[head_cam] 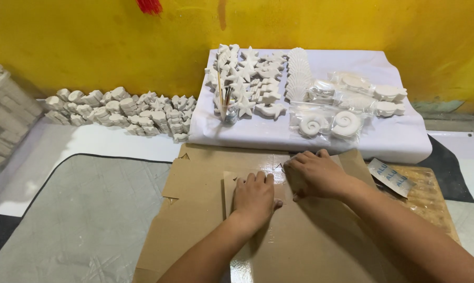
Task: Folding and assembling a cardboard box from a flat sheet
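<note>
Our hands pressed flat on cardboard

Our left hand [253,198] and right hand [314,175] lie open, palms down, gripping nothing, on the taped cardboard sheet [305,241]; white plaster shapes [250,78] beyond.

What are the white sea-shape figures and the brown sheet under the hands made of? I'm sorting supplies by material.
The figures look like cast plaster or unglazed clay: chalky matt white, thick, uniform shapes. The brown sheet looks like cardboard, matt brown with cut edges; a glossy strip on it, probably clear tape, catches the light. Left hand and right hand press flat on it.
</note>
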